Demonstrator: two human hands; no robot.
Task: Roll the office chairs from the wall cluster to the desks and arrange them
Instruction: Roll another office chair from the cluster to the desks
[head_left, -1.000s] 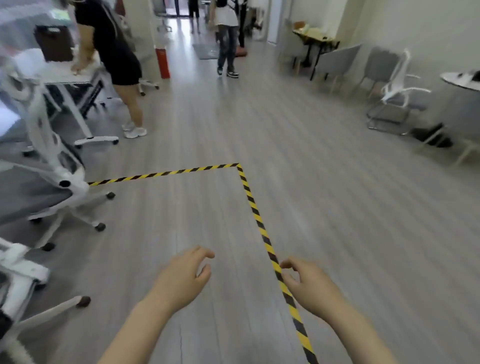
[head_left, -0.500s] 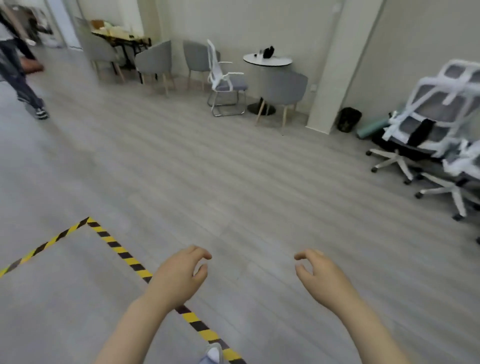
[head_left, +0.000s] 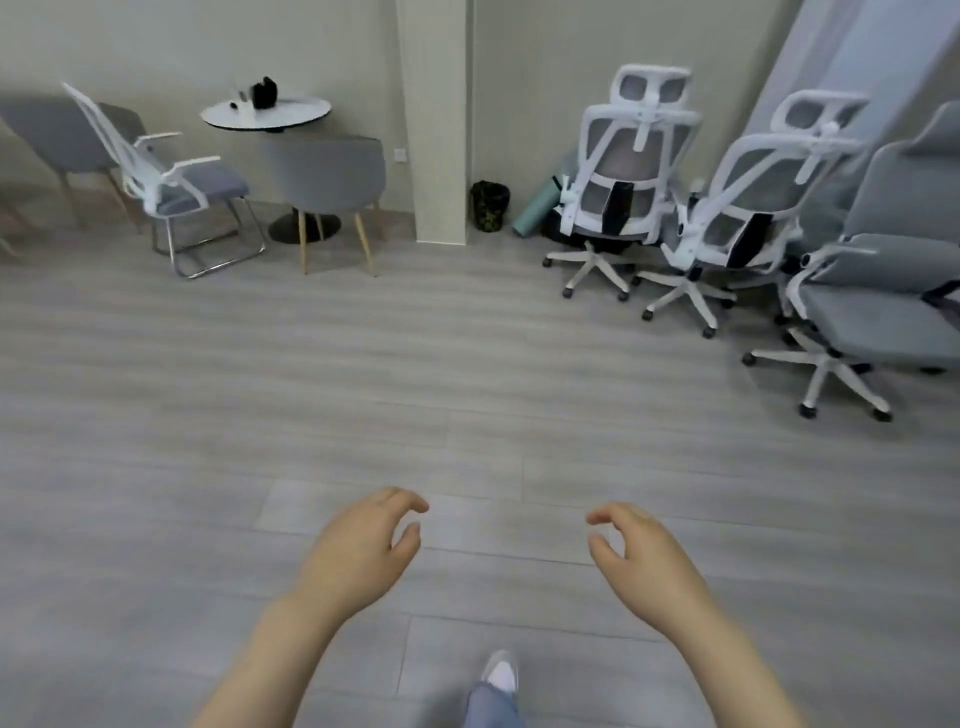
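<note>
Swinging my view round to the right since half a second ago: the striped floor tape is gone from view and the wall cluster, which was off at the right edge, is now sitting up in the far right corner of the floor. Both my hands are empty. My left hand (head_left: 358, 556) and right hand (head_left: 644, 558) are hanging out in front of me over bare floor, fingers loosely curled and gripping nothing, which I'm guessing is just walking posture before grabbing a chair back.

I'm seeing three rolling chairs parked tight together by the wall: the white mesh chair (head_left: 623, 192) next to the pillar (head_left: 434, 119), a second mesh chair (head_left: 748, 208) just beside it, and a grey padded chair (head_left: 883, 291) nearest me on the right. Their backs are mostly facing me, handy for pushing. They're all well apart from my hands, so I'm reckoning nothing in this cluster is getting rolled yet. No desks in view.

Over by the far left wall there's a round table (head_left: 266, 111) with non-rolling seats around it, not my problem.
</note>
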